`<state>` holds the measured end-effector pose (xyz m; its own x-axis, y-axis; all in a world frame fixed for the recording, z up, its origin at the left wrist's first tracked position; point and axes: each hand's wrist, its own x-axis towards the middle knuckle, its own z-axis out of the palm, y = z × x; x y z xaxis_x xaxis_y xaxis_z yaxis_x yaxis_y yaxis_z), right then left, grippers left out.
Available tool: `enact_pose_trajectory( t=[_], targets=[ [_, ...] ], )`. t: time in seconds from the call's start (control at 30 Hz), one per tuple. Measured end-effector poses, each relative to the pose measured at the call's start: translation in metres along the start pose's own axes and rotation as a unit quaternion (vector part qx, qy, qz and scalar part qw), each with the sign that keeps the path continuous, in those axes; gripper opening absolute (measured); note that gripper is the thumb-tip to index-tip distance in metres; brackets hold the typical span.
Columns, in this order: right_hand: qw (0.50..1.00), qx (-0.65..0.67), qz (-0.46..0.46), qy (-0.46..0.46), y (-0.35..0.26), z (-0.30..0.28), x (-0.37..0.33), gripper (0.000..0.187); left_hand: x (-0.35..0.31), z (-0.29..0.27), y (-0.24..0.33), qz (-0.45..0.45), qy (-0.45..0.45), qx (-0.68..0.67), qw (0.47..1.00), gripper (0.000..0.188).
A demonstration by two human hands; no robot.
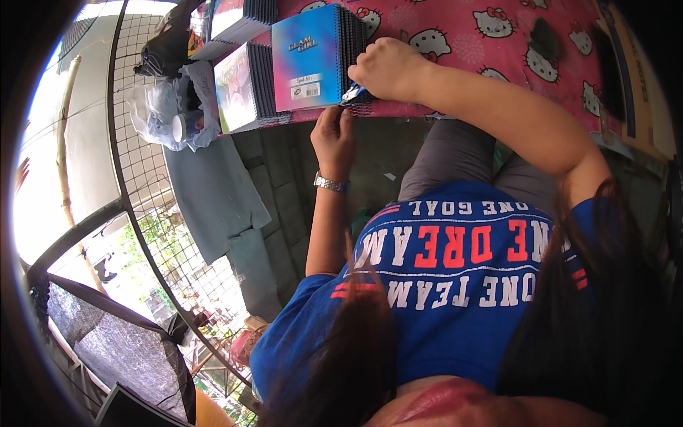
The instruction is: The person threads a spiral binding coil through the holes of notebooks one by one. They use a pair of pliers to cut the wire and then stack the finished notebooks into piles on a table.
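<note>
A spiral notebook [307, 58] with a blue and pink cover lies on top of a stack at the table's near edge. Its black coil runs down the right side. My right hand [390, 70] is closed around a small pair of pliers [351, 93] with blue handles, whose metal jaws meet the coil's lower end. Just below, my left hand [333, 139] has its thumb and fingers closed at the notebook's bottom right corner. What lies between those fingertips is too small to make out clearly.
More stacked spiral notebooks [238, 89] stand to the left. A plastic bag [171, 114] hangs beside them, against a wire mesh [139, 78]. A pink patterned cloth [469, 57] covers the table, with a dark object [545, 39] on it. At the far right is a cardboard box [647, 92].
</note>
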<state>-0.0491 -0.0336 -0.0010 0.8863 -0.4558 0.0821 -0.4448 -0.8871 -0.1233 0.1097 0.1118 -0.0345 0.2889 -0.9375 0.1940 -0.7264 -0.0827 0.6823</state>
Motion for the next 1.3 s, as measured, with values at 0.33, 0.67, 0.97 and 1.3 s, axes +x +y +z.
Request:
enact_pose_trajectory(
  t=[0.33, 0.67, 0.97, 1.3],
  targets=[
    [0.984, -0.044, -0.015, 0.17, 0.019, 0.023, -0.02, 0.035, -0.002, -0.011, -0.001, -0.319, -0.033, -0.589, 0.742, 0.03],
    [1.0, 0.008, 0.022, -0.005, 0.005, 0.017, -0.007, 0.012, 0.003, 0.01, -0.001, -0.266, -0.013, -0.462, 0.846, 0.009],
    [0.974, -0.037, -0.056, 0.214, 0.014, 0.038, -0.013, 0.008, 0.0, 0.015, 0.001, -0.301, -0.006, -0.534, 0.79, 0.008],
    [0.966, -0.05, -0.041, 0.251, 0.021, 0.045, -0.023, 0.01, -0.003, 0.017, -0.01, -0.311, 0.003, -0.515, 0.799, 0.01]
  ],
)
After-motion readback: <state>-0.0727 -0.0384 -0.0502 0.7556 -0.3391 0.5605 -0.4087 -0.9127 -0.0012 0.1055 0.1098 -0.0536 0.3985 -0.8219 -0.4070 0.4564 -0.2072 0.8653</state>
